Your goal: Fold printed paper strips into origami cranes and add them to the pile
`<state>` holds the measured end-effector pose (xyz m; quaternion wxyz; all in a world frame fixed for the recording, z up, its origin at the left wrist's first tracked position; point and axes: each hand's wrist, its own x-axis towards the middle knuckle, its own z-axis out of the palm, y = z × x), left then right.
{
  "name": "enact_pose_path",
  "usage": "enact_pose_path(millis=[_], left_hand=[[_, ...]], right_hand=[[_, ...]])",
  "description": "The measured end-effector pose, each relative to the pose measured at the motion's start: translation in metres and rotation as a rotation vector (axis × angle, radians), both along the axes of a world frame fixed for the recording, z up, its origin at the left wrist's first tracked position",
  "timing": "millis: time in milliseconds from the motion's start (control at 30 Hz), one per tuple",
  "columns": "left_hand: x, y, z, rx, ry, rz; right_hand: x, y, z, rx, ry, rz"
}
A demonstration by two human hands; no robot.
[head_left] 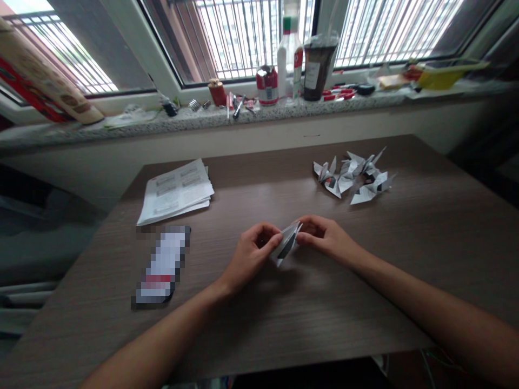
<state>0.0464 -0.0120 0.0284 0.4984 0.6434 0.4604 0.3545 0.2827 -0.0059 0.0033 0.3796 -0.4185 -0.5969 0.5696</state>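
The left hand [247,256], at the centre of the frame, pinches a small folded paper [287,246] between thumb and fingers; the right hand [324,233], just right of centre, has thumb and fingertips close together at the paper's upper right corner. The paper is tilted, above the brown table [251,337]. Right of upper centre lies a cluster of folded paper figures [365,193]; left of centre, a stack of printed sheets [174,189] above a pixelated phone-like object [164,265]. Along the top, a windowsill [300,109] bears a red can [267,89] and a dark cup [313,75].
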Motion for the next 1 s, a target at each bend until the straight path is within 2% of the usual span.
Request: enact_pose_path(millis=[133,400,600,767,867,1000], left_hand=[[0.000,0.001,-0.005,0.002,-0.008,0.008],[0.002,0.003,-0.009,-0.080,-0.038,-0.106],[0.002,0.004,-0.012,-0.092,-0.083,-0.072],[-0.001,0.007,-0.015,-0.101,-0.140,0.007],[-0.002,0.008,-0.017,-0.120,-0.155,0.039],[-0.002,0.007,-0.020,-0.127,-0.169,0.019]], right_hand=[[-0.004,-0.001,-0.005,-0.045,0.031,0.032],[0.000,0.001,-0.006,0.009,-0.080,0.020],[-0.004,-0.001,-0.003,-0.006,-0.019,0.021],[-0.007,-0.006,-0.004,-0.011,0.042,-0.011],[-0.008,-0.008,-0.005,0.020,0.005,-0.018],[-0.006,-0.008,-0.005,0.083,-0.094,-0.079]])
